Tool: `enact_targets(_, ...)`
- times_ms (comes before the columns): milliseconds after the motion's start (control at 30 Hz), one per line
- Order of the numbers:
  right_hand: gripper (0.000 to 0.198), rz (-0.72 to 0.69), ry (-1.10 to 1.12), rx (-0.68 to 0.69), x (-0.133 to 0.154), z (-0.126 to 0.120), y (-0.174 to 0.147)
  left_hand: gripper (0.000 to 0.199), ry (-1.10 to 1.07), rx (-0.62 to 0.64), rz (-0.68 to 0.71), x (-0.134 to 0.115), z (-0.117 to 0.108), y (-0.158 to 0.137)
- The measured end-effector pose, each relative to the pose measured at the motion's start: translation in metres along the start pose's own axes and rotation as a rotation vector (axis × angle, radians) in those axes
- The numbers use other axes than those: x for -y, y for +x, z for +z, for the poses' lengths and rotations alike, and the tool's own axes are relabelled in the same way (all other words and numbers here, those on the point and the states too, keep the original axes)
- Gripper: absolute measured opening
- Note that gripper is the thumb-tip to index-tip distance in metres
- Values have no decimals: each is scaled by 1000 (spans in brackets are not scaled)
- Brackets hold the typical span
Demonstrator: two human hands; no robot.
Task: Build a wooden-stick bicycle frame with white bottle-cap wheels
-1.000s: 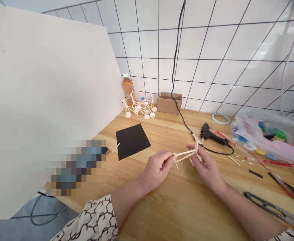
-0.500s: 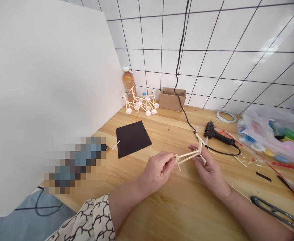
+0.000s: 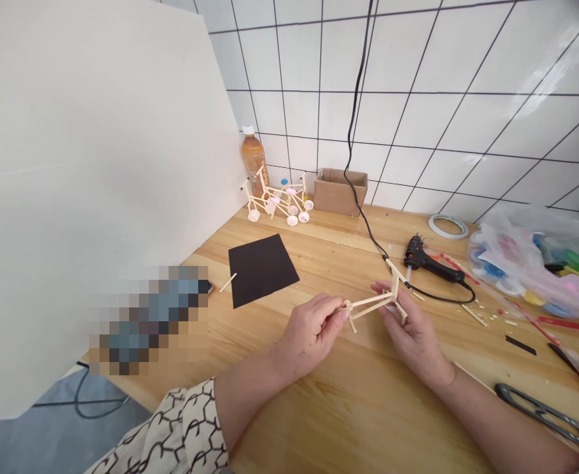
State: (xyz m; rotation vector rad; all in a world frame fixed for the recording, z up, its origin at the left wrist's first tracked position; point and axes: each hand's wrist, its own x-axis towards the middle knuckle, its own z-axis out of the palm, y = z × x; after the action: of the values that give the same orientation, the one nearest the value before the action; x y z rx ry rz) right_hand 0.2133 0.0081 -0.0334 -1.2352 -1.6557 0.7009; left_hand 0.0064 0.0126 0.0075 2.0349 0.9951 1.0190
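Between my hands, above the wooden table point(image 3: 358, 408), is a small bicycle frame made of thin wooden sticks point(image 3: 372, 301). My left hand point(image 3: 314, 332) pinches its left end between thumb and fingers. At the other end, my right hand point(image 3: 412, 336) is closed around the forked part below the upright stick, with the thumb in front and fingers partly hidden behind. Several similar stick bicycles point(image 3: 276, 201) with pale round wheels stand at the back, by a bottle of amber drink point(image 3: 254, 158).
A black hot glue gun point(image 3: 430, 263) lies to the right, its cord crossing behind my right hand. Black paper point(image 3: 264, 270), a cardboard box point(image 3: 340, 194), a tape roll point(image 3: 448, 226), a plastic bag of colourful pieces point(image 3: 541, 257) and grey scissors point(image 3: 541, 411) surround the hands. A white panel point(image 3: 97, 131) stands left.
The view has shifted very slightly. Both hands keep the same hold on the stick bicycle frame, with no clear movement.
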Motion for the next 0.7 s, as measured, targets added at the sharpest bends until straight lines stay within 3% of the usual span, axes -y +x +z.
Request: enact_targets(700, 35, 6, 3, 17, 1, -1, -1, 20, 4, -10, 4, 1, 1, -1)
